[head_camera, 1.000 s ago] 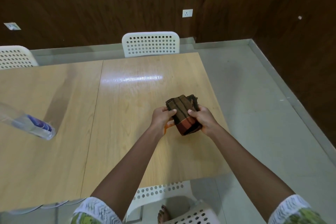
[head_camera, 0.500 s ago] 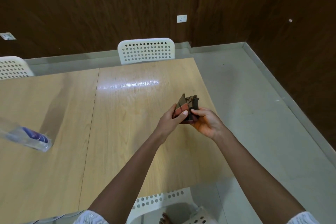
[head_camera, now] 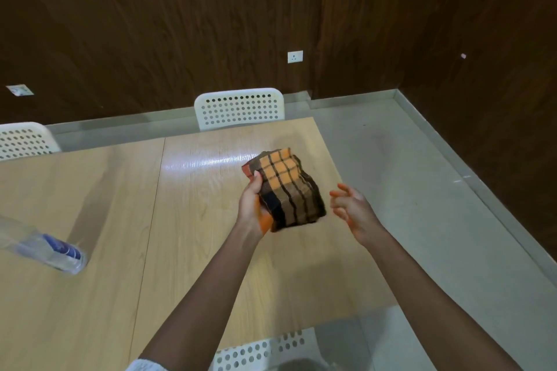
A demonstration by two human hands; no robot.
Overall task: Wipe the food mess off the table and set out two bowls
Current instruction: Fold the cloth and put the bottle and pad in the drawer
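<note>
We're holding folded cloth (head_camera: 284,190) above table (head_camera: 120,220) w/ left hand (head_camera: 251,202), grip closed on its left edge. Right hand (head_camera: 351,208) hanging open just right of cloth, not touching; long axis running away from us.

hands seen: 2 (left hand (head_camera: 251,205), right hand (head_camera: 352,209)) | folded checked cloth (head_camera: 287,190): 1 | plastic bottle (head_camera: 45,250) at bench (head_camera: 120,250) left edge: 1 | white perforated chairs counted: 3 | wall sockets counted: 3
</note>
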